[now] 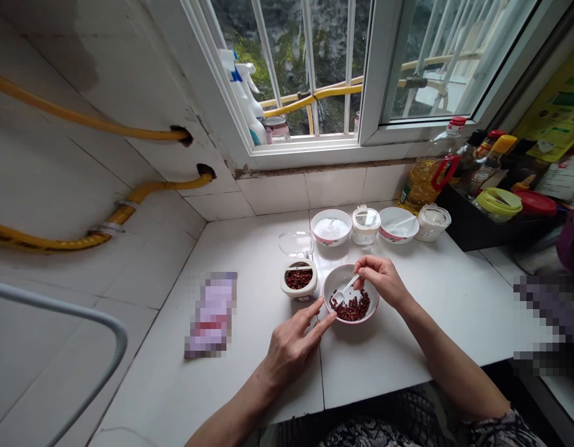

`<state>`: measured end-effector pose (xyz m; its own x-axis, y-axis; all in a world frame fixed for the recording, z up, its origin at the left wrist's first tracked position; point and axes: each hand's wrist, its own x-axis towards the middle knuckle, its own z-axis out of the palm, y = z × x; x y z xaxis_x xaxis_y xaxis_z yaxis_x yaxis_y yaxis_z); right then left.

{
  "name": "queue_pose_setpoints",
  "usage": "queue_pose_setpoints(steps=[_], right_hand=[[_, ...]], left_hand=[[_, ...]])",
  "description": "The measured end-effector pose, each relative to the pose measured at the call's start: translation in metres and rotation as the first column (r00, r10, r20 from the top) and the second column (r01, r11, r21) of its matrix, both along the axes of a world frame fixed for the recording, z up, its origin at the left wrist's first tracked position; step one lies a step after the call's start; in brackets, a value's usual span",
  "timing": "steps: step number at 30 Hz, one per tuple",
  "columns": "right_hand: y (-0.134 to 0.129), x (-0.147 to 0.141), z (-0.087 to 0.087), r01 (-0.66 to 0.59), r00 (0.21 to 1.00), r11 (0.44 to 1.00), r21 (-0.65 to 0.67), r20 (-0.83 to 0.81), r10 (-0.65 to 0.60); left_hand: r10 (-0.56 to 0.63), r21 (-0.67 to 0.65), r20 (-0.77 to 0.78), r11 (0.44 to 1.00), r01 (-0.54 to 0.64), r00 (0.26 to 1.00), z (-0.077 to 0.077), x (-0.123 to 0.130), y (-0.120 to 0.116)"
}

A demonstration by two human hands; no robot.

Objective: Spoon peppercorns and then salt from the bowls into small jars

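Observation:
A small white spoon (346,287) is pinched in my right hand (382,279), its scoop tilted down into a pink-rimmed bowl (373,310). Reddish-brown grains that look like Sichuan peppercorns (355,308) lie in the bottom of this bowl, around the scoop. My left hand (291,341) has its fingers stretched out and apart, with fingertips against the bowl's left rim. Just left of the bowl stands a white seasoning jar (299,293), its clear lid (295,244) raised. Similar dark grains fill the jar, under a bar across its mouth.
Behind are a bowl of white granules (332,228), a lidded jar (366,225), a bowl holding a white spoon (399,225) and another jar (433,222). An oil bottle (429,177) and a black condiment rack (478,217) stand right. A blurred purple packet (215,313) lies left.

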<state>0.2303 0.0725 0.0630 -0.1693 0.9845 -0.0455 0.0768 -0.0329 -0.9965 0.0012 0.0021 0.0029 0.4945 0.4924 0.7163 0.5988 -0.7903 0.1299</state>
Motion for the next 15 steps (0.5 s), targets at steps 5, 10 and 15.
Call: queue_pose_setpoints(steps=[5,10,15], right_hand=[[0.001,0.0,0.0,0.037,0.999,0.999,0.019,-0.019,-0.036],[-0.002,-0.013,0.004,0.086,0.996,0.985,0.148,-0.025,-0.083],[-0.011,-0.039,0.007,-0.052,0.96,0.8,0.597,0.25,-0.124]], left_hand=[[0.003,0.008,-0.005,1.0,-0.003,1.0,0.0,0.0,0.001],[0.001,0.009,0.008,1.0,-0.001,1.0,-0.001,0.001,0.001],[0.011,0.023,-0.001,1.0,-0.011,1.0,-0.002,0.001,0.0]])
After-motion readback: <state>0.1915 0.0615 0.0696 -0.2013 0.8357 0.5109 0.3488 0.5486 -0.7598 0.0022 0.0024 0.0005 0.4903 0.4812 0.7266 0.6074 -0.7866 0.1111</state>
